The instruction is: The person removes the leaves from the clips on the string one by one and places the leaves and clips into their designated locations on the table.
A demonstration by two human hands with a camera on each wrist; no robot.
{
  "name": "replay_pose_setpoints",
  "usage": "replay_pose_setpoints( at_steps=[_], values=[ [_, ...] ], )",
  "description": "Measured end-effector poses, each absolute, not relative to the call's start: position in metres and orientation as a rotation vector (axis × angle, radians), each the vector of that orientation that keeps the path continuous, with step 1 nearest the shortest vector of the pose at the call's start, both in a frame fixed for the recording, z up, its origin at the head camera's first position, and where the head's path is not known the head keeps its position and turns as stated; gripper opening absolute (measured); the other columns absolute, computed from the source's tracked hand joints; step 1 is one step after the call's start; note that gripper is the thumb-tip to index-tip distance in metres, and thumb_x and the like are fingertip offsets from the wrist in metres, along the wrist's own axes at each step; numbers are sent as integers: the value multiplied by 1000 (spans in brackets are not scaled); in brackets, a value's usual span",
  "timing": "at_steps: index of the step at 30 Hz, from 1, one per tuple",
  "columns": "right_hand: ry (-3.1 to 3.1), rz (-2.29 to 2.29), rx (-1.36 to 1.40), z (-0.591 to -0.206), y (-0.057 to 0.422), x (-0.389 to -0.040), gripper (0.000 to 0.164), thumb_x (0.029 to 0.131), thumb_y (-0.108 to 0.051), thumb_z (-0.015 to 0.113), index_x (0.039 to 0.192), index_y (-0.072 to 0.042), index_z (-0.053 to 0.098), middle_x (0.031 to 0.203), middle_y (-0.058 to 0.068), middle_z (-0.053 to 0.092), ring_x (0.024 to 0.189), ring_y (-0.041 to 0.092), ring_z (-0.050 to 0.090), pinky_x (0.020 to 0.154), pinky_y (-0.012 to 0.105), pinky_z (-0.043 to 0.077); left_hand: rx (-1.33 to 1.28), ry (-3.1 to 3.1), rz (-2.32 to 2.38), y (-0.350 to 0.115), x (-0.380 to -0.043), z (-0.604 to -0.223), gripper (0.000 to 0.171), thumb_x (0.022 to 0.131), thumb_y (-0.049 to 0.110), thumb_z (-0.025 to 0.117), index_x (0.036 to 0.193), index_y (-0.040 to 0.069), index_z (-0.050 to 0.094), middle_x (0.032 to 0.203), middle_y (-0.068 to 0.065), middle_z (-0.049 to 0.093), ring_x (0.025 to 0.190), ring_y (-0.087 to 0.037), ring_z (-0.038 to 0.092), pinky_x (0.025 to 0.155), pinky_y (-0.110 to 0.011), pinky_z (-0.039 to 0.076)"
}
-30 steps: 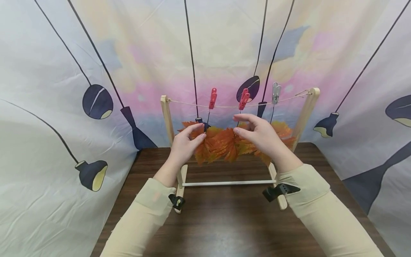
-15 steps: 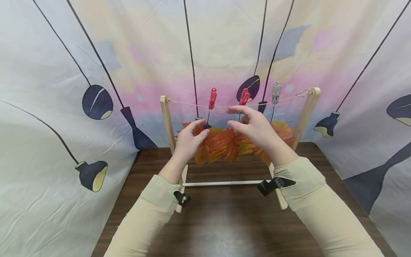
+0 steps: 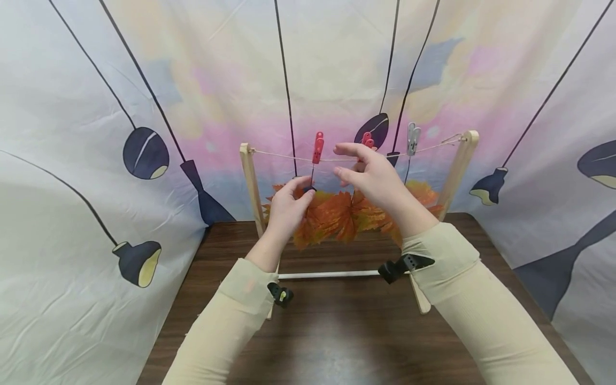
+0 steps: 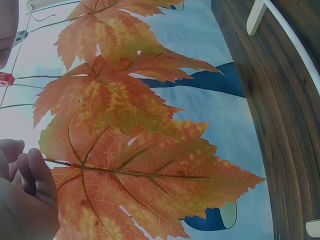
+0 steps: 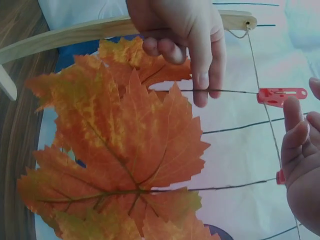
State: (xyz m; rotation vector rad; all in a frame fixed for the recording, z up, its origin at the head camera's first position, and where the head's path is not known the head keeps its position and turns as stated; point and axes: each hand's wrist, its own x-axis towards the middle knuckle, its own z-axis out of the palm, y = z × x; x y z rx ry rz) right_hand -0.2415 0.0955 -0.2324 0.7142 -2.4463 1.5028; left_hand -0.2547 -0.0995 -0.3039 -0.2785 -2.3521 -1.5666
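Orange artificial maple leaves [image 3: 340, 214] hang by dark stems from clothespins on a string [image 3: 332, 160]. My left hand [image 3: 285, 209] pinches the leftmost leaf's stem [image 5: 232, 91] between thumb and finger, just below a red clothespin [image 3: 318, 148]. In the right wrist view, that clothespin stands upright on the string, with the stem running to it. My right hand [image 3: 374, 170] is raised at string height to the right of it, fingers apart and loosely bent, holding nothing. It partly covers a second red clothespin [image 3: 368, 140] behind it.
A grey clothespin [image 3: 413, 139] sits farther right on the string. The string runs between two wooden posts [image 3: 459, 171] joined low down by a white rod [image 3: 332, 275]. The frame stands on a dark wooden table [image 3: 332, 331], before a printed curtain [image 3: 192, 80].
My right hand has moved up and left from the leaves toward the left red clothespin. My left hand has shifted slightly right, its fingertips closing onto the stem.
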Motion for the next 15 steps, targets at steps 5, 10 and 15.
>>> replay_pose_setpoints(
  at_steps=[5,10,15],
  values=[
    [-2431,1564,697,-228,88,-245,53,90,-31,64,138,-20,46,135,-7,49,82,16,64,70,36,48,-263,-2309,-1580,-99,-257,-306,26,92,20,62,117,17,65,112,2,64,79,-16,59,68,-36,51],
    [-2424,1606,666,-223,80,-248,56,89,-32,65,139,-20,44,134,-9,50,83,18,65,69,36,49,-279,-2246,-1613,-99,-258,-305,23,91,16,62,114,14,67,107,-2,66,98,-15,58,81,-34,48],
    [-2426,1641,629,-219,76,-251,54,90,-29,64,139,-17,45,133,-6,51,81,18,64,68,35,48,-302,-2224,-1637,-97,-258,-306,23,90,14,64,113,12,66,101,-4,66,88,-16,60,75,-32,49]
  ],
)
